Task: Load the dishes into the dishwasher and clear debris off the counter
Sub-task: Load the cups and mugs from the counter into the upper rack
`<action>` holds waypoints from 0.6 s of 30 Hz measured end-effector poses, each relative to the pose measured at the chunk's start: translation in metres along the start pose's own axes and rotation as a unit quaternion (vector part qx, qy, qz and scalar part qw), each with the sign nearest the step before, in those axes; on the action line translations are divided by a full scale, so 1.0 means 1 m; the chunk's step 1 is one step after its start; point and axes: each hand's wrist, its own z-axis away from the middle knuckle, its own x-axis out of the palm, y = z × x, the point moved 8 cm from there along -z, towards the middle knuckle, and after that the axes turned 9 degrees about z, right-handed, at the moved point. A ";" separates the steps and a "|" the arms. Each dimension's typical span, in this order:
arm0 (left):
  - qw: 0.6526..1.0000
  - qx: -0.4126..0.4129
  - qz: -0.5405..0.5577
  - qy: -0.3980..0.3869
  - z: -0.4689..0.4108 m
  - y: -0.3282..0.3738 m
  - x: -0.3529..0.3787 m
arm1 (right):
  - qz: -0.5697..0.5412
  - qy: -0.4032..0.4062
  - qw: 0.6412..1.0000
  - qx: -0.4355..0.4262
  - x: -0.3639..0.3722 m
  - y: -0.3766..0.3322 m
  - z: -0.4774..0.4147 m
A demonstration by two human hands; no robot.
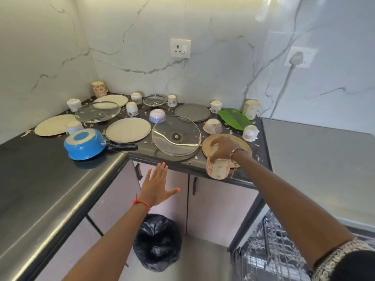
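Gripping a cylindrical floral ceramic mug [218, 169], right hand [223, 148], glossy black counter [40, 159].

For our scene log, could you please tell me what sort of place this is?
Most likely a home kitchen: a dark counter holding a blue pan and a glass lid, and a dishwasher rack at lower right.

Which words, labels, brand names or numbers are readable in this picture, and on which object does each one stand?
None can be read.
The mug in the right hand bears only a red flower pattern.
The wall socket and the blue pan show no legible marking.
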 end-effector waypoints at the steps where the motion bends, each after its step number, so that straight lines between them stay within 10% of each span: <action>1: 1.000 0.003 0.003 -0.005 0.010 0.007 0.006 | 0.013 -0.010 1.000 0.004 0.011 0.003 0.012; 18: 0.985 0.098 0.072 -0.125 0.232 0.157 0.148 | -0.023 -0.119 0.988 0.096 0.172 0.082 0.293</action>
